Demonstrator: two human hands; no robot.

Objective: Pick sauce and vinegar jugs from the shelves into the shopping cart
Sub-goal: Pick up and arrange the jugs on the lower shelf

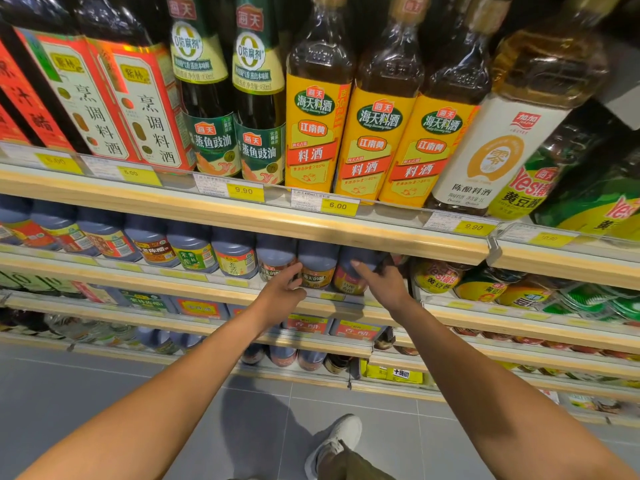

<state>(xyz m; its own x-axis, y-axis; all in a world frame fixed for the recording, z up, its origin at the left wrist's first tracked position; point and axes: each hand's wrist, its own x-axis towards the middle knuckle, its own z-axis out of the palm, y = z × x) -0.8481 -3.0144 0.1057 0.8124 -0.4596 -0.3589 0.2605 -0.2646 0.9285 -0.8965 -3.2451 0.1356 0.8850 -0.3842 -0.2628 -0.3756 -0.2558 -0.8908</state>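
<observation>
head view, single frame.

- person faces a supermarket shelf unit; both bare arms reach forward to the second shelf [138, 277] from the top of view.
- that shelf carries a row of dark jugs with coloured labels. three matter here: left jug [273, 252], middle jug [318, 263], right jug [348, 284], all upright, side by side, under the upper shelf edge [242, 216].
- left hand [282, 284]: fingers curved in at the gap between left jug and middle jug, against the middle jug's left side. cannot tell whether it grips or only touches.
- right hand [382, 284]: one finger lies straight across the shoulder of the right jug; the other fingers are hidden behind the hand. grip state cannot be told.
- all jugs stand on the shelf; none is lifted.
- upper shelf: yellow-label bottles [311, 133] above a yellow price tag [337, 205] reading 6.00.
- below: grey tiled floor [104, 393], one pale shoe [337, 441].
</observation>
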